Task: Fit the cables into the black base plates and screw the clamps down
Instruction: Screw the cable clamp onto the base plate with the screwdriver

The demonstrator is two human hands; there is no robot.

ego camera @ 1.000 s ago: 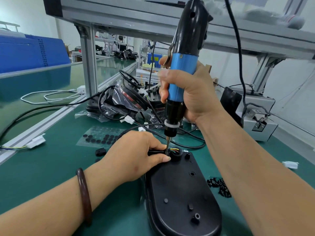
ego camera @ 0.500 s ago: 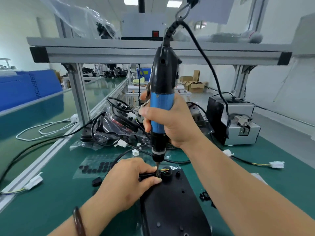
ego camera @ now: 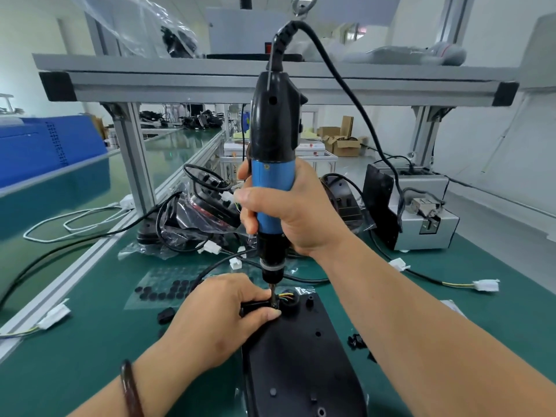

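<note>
A black oval base plate (ego camera: 301, 356) lies on the green mat in front of me. At its far end a black cable (ego camera: 210, 267) enters a round opening where coloured wires (ego camera: 285, 295) show. My left hand (ego camera: 219, 320) pinches the cable and a small black clamp (ego camera: 255, 307) against the plate's far edge. My right hand (ego camera: 288, 209) grips a blue and black electric screwdriver (ego camera: 272, 176), held upright. Its bit (ego camera: 273, 291) stands on the clamp between my left thumb and fingers; the screw itself is hidden.
A sheet of black round pads (ego camera: 165, 291) lies left of the plate. Loose black clamps (ego camera: 356, 341) sit to its right. Bagged black parts with cables (ego camera: 192, 218) are piled behind. A grey screw feeder box (ego camera: 421, 227) stands at right. White connectors (ego camera: 486, 285) trail across the mat.
The view has tilted upward, so the plate and hands sit lower in the frame. Both hands keep the same hold, with the bit still on the clamp.
</note>
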